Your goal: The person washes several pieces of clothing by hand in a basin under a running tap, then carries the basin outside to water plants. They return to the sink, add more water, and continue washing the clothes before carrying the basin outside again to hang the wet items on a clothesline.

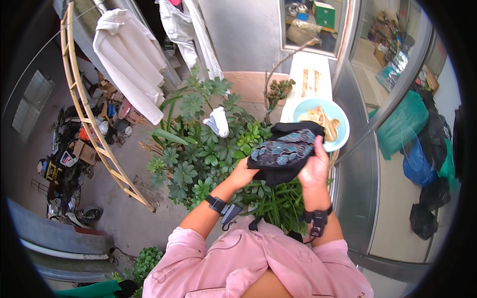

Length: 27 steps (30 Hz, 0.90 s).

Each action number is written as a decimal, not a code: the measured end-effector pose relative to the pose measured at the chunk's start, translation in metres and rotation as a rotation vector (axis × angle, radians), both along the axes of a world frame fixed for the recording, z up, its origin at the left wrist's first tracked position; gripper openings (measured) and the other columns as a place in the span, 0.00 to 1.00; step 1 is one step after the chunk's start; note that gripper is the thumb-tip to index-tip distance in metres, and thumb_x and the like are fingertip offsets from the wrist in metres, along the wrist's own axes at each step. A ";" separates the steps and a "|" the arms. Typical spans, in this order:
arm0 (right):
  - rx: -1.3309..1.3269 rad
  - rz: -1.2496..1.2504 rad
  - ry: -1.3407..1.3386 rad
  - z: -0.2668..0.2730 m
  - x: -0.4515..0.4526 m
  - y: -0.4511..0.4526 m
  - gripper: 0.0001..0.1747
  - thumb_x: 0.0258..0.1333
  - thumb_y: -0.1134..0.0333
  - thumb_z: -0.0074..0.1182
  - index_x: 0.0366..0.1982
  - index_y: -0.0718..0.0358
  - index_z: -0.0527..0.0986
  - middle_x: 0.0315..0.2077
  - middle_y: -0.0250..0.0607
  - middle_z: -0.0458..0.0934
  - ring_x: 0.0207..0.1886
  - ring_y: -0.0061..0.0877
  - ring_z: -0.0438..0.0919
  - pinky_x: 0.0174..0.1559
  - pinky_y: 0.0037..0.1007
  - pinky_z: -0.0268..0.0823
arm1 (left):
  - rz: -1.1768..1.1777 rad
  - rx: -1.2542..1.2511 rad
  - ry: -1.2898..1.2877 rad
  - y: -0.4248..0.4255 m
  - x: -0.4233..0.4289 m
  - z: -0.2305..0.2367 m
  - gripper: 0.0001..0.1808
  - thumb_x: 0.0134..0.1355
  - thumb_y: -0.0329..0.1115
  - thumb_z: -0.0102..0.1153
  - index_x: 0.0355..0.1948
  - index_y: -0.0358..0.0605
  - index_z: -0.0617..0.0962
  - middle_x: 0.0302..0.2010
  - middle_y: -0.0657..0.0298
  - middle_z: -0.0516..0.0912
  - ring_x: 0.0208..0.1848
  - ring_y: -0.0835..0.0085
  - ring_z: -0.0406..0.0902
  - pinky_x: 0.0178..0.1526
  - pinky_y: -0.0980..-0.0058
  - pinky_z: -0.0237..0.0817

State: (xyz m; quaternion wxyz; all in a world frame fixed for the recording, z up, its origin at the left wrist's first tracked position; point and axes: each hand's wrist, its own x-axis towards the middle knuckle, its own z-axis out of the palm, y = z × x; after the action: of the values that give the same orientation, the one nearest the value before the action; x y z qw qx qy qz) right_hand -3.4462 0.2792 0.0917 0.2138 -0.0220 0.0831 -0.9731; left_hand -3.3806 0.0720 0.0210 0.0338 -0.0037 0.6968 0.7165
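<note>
Between my two hands is a black cloth garment (285, 152) with a blue-and-grey patterned panel facing up. My left hand (242, 175) grips its left end, the fingers hidden beneath the cloth. At the right end my right hand (316, 165) holds it, thumb up along the edge. Just beyond the garment, a light blue plastic basin (343, 124) stands on a white ledge, with yellowish and brown cloth (329, 126) inside. Part of the basin's near rim is covered by the garment and my right hand.
Leafy potted plants (208, 156) grow below and left of my hands, a white sock-like cloth (220, 122) lying on them. A white garment (126, 56) hangs near a wooden ladder (95, 126). Glass panels (357, 178) rise at right. A motorcycle (70, 201) stands at left.
</note>
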 end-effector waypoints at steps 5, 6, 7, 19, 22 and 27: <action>0.138 -0.099 0.139 -0.027 -0.012 0.032 0.25 0.69 0.58 0.48 0.62 0.60 0.67 0.62 0.41 0.70 0.64 0.38 0.68 0.68 0.47 0.56 | 0.150 -0.059 0.284 -0.040 -0.009 0.031 0.12 0.66 0.24 0.51 0.50 0.39 0.77 0.46 0.67 0.82 0.48 0.78 0.75 0.56 0.75 0.65; 0.143 -0.093 0.102 -0.039 -0.012 0.034 0.24 0.69 0.58 0.48 0.62 0.60 0.67 0.61 0.40 0.71 0.64 0.37 0.68 0.68 0.47 0.55 | 0.181 -0.125 0.279 -0.044 -0.014 0.038 0.12 0.67 0.24 0.50 0.50 0.39 0.77 0.45 0.67 0.82 0.48 0.78 0.75 0.55 0.75 0.65; 0.156 -0.089 0.083 -0.053 -0.011 0.036 0.24 0.69 0.59 0.47 0.61 0.60 0.68 0.61 0.39 0.71 0.64 0.37 0.68 0.68 0.46 0.55 | 0.194 -0.188 0.326 -0.047 -0.021 0.044 0.12 0.68 0.25 0.49 0.50 0.39 0.77 0.45 0.67 0.82 0.48 0.78 0.75 0.54 0.75 0.66; 1.956 0.585 0.644 -0.147 0.008 0.082 0.36 0.53 0.39 0.60 0.40 0.70 0.80 0.29 0.39 0.83 0.35 0.27 0.82 0.42 0.31 0.72 | 0.224 -0.338 0.309 0.024 -0.041 0.086 0.06 0.68 0.29 0.51 0.42 0.38 0.76 0.34 0.67 0.80 0.39 0.80 0.75 0.44 0.77 0.68; 1.446 0.043 0.718 -0.102 0.008 0.066 0.40 0.46 0.53 0.71 0.58 0.65 0.70 0.52 0.46 0.76 0.53 0.32 0.76 0.57 0.33 0.66 | 0.154 -0.543 0.363 0.040 -0.032 0.091 0.08 0.63 0.30 0.53 0.41 0.38 0.77 0.33 0.54 0.82 0.37 0.64 0.81 0.42 0.69 0.70; 1.061 0.118 0.854 -0.042 0.002 0.018 0.51 0.42 0.69 0.74 0.66 0.66 0.59 0.57 0.41 0.70 0.60 0.25 0.68 0.62 0.31 0.61 | 0.008 -0.894 0.445 0.053 -0.025 0.105 0.19 0.45 0.23 0.58 0.42 0.44 0.77 0.38 0.51 0.81 0.42 0.48 0.79 0.43 0.58 0.71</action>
State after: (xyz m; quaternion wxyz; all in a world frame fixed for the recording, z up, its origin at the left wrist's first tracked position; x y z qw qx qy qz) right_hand -3.4439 0.2973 0.0497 0.1967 -0.3007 0.6245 -0.6934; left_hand -3.4052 0.1251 0.1263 -0.1231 0.1326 0.9261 0.3311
